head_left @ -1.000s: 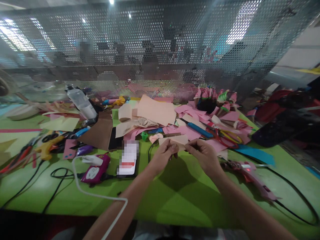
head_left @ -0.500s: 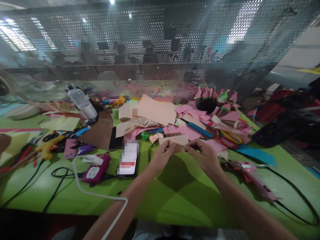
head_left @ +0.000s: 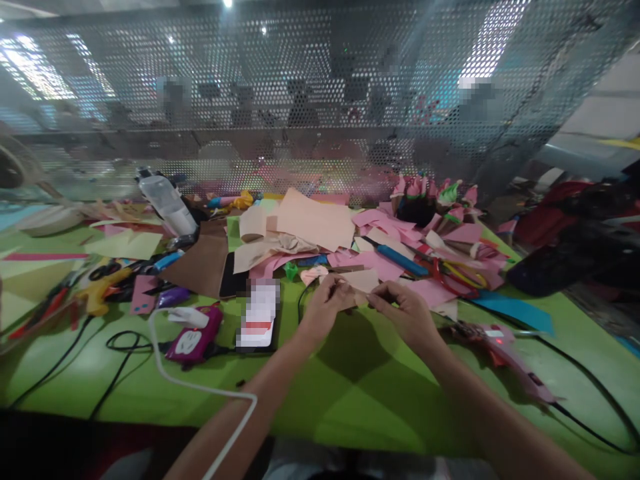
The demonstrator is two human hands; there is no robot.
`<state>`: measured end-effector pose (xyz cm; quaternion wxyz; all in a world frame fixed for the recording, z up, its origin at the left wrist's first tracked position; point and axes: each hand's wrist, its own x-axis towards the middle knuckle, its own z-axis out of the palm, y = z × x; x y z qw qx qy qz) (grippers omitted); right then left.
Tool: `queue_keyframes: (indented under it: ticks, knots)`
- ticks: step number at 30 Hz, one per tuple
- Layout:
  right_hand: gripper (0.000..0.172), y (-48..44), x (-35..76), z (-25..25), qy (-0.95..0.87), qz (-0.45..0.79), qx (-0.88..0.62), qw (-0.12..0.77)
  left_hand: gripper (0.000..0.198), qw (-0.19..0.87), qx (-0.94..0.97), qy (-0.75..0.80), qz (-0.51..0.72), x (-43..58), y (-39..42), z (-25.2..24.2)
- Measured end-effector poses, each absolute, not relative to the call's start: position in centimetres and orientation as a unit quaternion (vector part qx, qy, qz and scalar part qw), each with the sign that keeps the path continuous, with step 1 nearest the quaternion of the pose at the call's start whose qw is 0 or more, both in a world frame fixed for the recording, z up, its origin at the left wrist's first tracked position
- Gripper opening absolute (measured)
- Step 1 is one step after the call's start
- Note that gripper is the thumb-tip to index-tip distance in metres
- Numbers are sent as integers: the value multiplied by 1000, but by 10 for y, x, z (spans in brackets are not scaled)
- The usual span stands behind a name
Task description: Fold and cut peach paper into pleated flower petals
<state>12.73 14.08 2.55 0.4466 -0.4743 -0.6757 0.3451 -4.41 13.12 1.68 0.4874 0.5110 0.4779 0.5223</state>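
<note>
A small beige piece of sheet, paper or thin foam (head_left: 356,300), is held above the green table between my two hands. My left hand (head_left: 323,310) is closed, with thumb and fingers pinching its left part. At the right edge, my right hand (head_left: 406,312) pinches with thumb and forefinger. Part of the piece is covered by my left fingers. Just behind it lies another beige piece (head_left: 364,279). A pale pink shape (head_left: 314,274) and a small green piece (head_left: 291,271) lie beyond my left hand.
A pink glue gun (head_left: 510,357) lies to the right, its cord curling forward. Left are a phone (head_left: 260,313), a magenta power adapter (head_left: 193,340) with a white cable crossing my left forearm, and a yellow glue gun (head_left: 103,290). Scissors (head_left: 457,280), a blue-handled tool (head_left: 400,259) and sheets lie behind.
The beige piece has turned and tilted between my fingers, so less of its flat face shows. My left hand has shifted slightly up; my right hand stays at its right edge.
</note>
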Motion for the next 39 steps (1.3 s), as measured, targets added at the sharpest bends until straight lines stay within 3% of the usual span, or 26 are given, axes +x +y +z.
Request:
queue_keyframes:
  ticks: [5, 16, 23, 35, 39]
  knots:
    - [24, 141, 130, 24, -661, 338, -483, 464, 42, 548, 512, 464, 472, -42, 128, 17]
    - [22, 143, 127, 18, -666, 375, -465, 447, 31, 510, 552, 430, 501, -42, 132, 13]
    - [19, 144, 127, 17, -659, 379, -459, 460, 21, 460, 613, 460, 447, -47, 132, 14]
    - [24, 145, 126, 25, -658, 373, -465, 459, 21, 356, 696, 509, 360, -53, 134, 17]
    - [28, 145, 127, 24, -618, 420, -465, 475, 28, 448, 638, 488, 392, -52, 134, 18]
